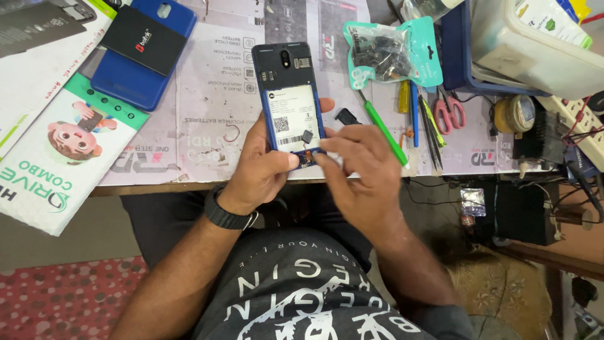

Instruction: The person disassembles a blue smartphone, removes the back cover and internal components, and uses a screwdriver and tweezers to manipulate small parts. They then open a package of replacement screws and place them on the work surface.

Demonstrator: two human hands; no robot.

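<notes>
Presently the left hand (261, 160) is clamped around a blue phone (290, 94) with its back cover off, fingers on the left edge and thumb across the near end, holding it just above the near edge of the workbench (207, 119). Right hand (358, 167) has fingertips pinched together on the phone's near end. Green-handled screwdriver (384, 133) lies just right of the hands; blue back cover (141, 53) with a black battery (145, 39) on it sits far left; red-handled scissors (449, 112) lie further right.
</notes>
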